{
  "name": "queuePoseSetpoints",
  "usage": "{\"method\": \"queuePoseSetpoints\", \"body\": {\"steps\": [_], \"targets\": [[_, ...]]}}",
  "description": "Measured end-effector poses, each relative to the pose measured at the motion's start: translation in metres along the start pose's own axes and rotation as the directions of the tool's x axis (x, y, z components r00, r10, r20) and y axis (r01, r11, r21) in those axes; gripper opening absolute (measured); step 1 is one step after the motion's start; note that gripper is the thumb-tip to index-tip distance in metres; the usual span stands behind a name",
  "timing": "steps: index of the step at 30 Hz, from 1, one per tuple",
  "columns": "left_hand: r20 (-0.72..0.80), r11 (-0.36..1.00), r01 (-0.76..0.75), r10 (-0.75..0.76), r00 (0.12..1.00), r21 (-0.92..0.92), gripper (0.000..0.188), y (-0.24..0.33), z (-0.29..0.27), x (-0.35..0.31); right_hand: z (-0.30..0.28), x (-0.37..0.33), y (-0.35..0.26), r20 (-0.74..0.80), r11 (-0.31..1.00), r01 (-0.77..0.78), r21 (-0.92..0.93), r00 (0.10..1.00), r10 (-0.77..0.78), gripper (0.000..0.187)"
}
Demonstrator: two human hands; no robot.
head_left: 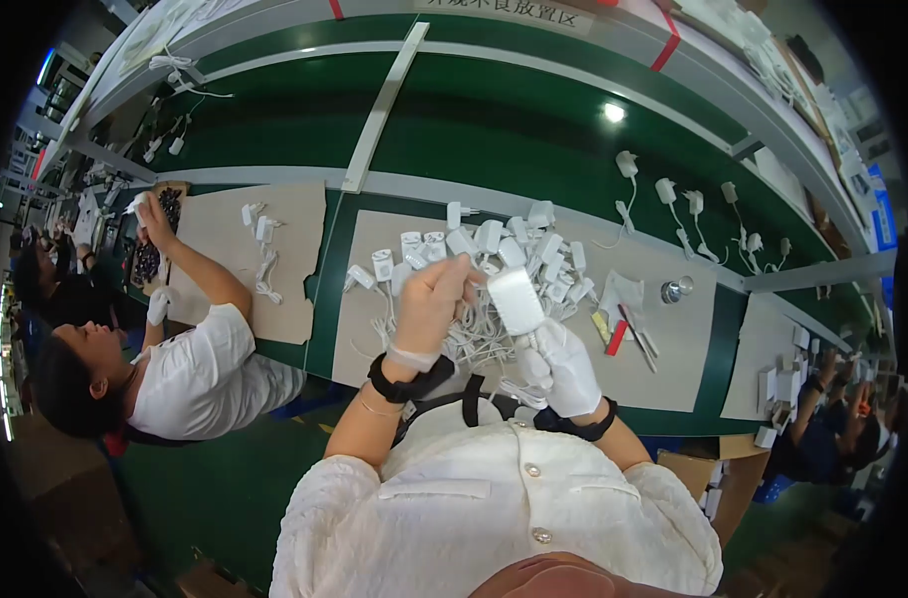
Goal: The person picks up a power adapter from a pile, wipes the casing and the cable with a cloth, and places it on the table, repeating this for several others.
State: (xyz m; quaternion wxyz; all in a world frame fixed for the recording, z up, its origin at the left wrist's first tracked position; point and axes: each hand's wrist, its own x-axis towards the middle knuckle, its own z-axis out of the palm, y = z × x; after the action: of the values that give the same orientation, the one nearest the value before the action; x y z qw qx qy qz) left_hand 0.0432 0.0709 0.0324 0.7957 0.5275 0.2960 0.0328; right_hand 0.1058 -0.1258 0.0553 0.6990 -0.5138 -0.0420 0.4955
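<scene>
In the white-gloved grip of my right hand is a white power adapter, held up with its broad face turned toward me. Just left of it is my left hand, its fingers curled in and pressed together. Whatever those fingertips may pinch is hidden or too small to make out. Beyond both hands lies a heap of white power adapters, some with plug pins showing. Tangled white cables spill from the heap toward my body, partly covered by my hands.
Right of the heap lie a red-and-yellow marker-like piece, slim pens or tools, a clear plastic bag and a small metal-topped jar. Several corded adapters rest farther back. A co-worker sits at left; a cardboard box stands lower right.
</scene>
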Motion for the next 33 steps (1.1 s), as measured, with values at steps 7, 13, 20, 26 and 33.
{"method": "queuePoseSetpoints", "body": {"steps": [7,13,20,26,33], "targets": [[-0.046,-0.087,0.122,0.596,0.802,0.989,0.032,-0.089,-0.068,0.092,0.004,-0.009,0.009,-0.048,0.992,0.079,-0.094,0.995,-0.083,0.033],[-0.178,0.051,0.171,0.306,0.935,0.984,0.041,-0.092,-0.084,0.098,-0.006,-0.008,0.012,0.014,0.995,0.094,0.034,0.995,-0.095,0.029],[0.396,0.972,-0.068,0.156,0.905,-0.227,0.051,-0.01,0.019,0.001,-0.011,0.001,0.03,0.042,0.994,0.072,-0.077,0.997,-0.069,0.034],[0.123,0.87,0.066,-0.007,0.992,-0.488,0.06,-0.029,0.037,-0.025,-0.053,0.017,0.015,0.424,-0.252,0.341,-0.906,0.703,-0.571,0.026],[0.34,0.867,0.284,-0.144,0.929,-0.41,0.066,-0.024,0.036,-0.028,-0.216,0.01,0.01,-0.26,-0.147,-0.603,-0.784,0.535,-0.804,0.051]]}}
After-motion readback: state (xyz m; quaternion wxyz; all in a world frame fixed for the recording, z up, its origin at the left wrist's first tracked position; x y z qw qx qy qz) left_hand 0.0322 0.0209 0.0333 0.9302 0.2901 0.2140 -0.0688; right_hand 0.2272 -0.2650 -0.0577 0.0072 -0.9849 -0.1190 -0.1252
